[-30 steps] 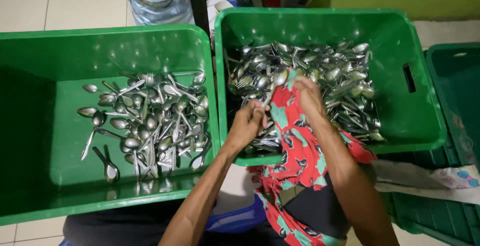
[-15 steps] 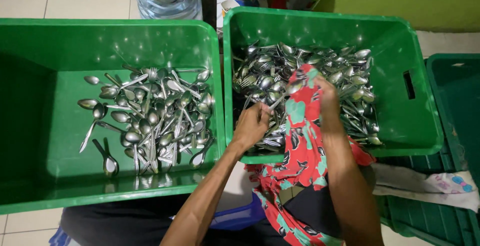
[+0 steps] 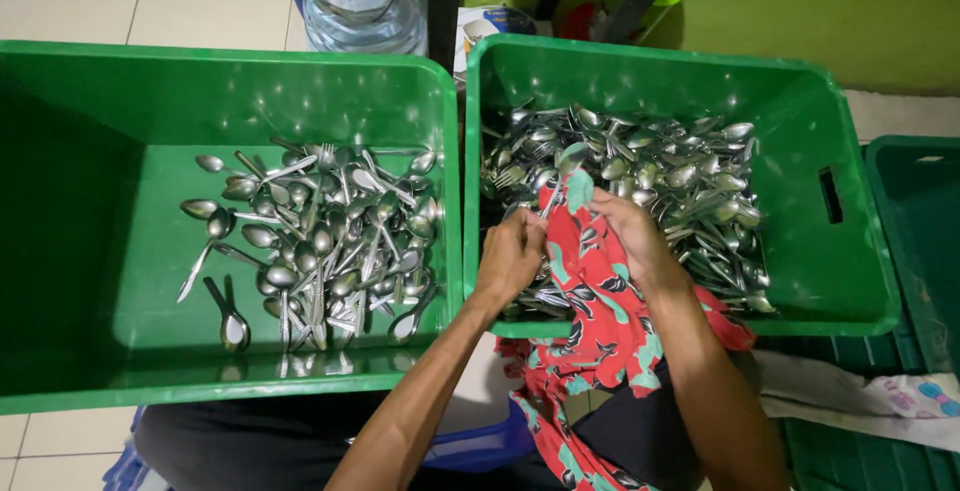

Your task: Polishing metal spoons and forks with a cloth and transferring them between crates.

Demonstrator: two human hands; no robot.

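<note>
My left hand point(image 3: 512, 256) grips the handle of a steel spoon point(image 3: 566, 167) over the near left part of the right green crate point(image 3: 850, 291). A red floral cloth point(image 3: 590, 291) wraps the spoon's stem, and my right hand point(image 3: 632, 236) presses that cloth around it. The spoon's bowl sticks out above the cloth. Under both hands lies a heap of spoons and forks point(image 3: 680, 181) filling the right crate. The cloth hangs down over the crate's front rim onto my lap.
The left green crate point(image 3: 80, 251) holds a smaller pile of spoons and forks point(image 3: 320, 241). A large clear water bottle point(image 3: 360, 6) stands behind the crates. A dark green crate point(image 3: 915, 211) sits at the right, with a white cloth point(image 3: 880, 396) below it.
My right hand slid down the spoon with the cloth, toward my left hand. The spoon's bowl now shows above the cloth. The view shifted, so both crates sit lower in the frame.
</note>
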